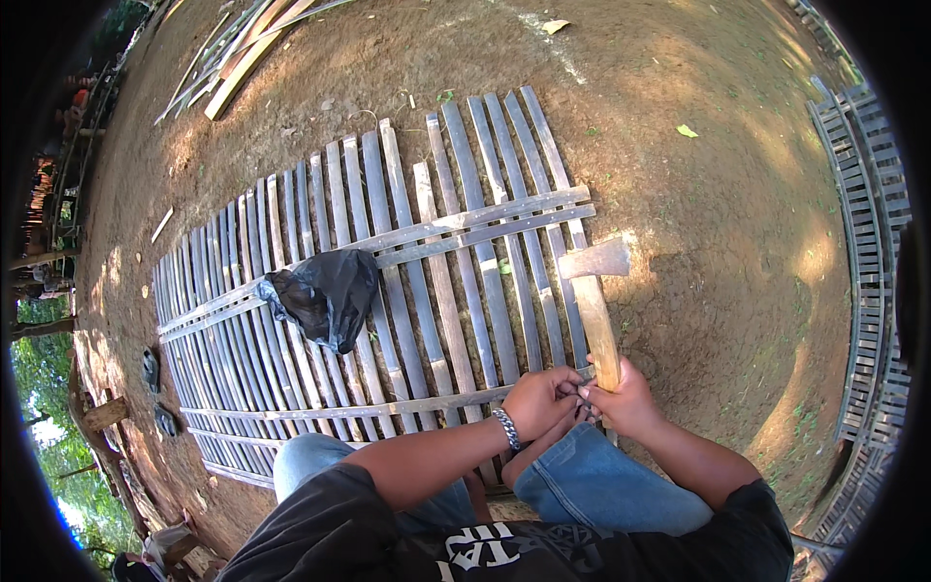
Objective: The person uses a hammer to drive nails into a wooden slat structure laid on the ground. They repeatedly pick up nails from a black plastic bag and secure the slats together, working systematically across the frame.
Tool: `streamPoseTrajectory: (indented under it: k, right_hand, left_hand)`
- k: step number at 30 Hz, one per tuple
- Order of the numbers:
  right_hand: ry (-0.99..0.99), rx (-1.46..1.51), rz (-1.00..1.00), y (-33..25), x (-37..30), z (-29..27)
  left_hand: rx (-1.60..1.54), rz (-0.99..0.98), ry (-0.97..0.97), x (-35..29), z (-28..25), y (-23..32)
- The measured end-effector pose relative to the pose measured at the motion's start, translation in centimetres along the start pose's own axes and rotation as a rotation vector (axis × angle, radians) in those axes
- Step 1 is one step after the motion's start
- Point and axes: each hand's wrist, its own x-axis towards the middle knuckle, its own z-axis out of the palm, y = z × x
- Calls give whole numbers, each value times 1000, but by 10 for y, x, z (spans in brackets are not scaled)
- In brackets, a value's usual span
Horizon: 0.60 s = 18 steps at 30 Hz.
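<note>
Working right at the near corner of the slatted frame (pixel 495 308), both hands meet over the wood, the person's jeans (pixel 616 485) just below them. Right hand (pixel 626 400) has the hatchet (pixel 598 325), wrapped around the lower handle, thumb forward, with the metal head standing out beyond the knuckles, away from the body. Left hand (pixel 541 403) comes in from the other side, bracelet (pixel 505 429) on the wrist, fingertips bunched tight just beside the hatchet grip. Is something small pinched in there? Cannot tell; the fingers cover it. The near cross-strip (pixel 427 404) runs up to those fingers from the left, and beyond the hands a doubled pair of strips crosses the slats.

By the look of it, this is a setting-up step: getting a spot on the frame's end lined up while the hatchet waits in the same cluster of fingers. A black plastic bag (pixel 335 296) slumps on the slats, beyond the left hand and off to its left, well apart from the action.

What does the next move call for? Probably a settled left-hand hold, the hatchet lifted free and aimed carefully, and those left fingers kept clear of its head.
</note>
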Motion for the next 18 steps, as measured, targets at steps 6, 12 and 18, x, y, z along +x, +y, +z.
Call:
streamPoseTrajectory:
  k: [6, 12, 18]
  right_hand:
    - [55, -65, -33, -4, 5, -4]
    - [63, -92, 25, -5, 16, -14]
    - [29, -112, 79, 9, 32, -5]
  left_hand:
    - [3, -123, 184, 26, -7, -33]
    - [-20, 39, 711, 113, -70, -60]
    - [382, 216, 1000, 180, -106, -61]
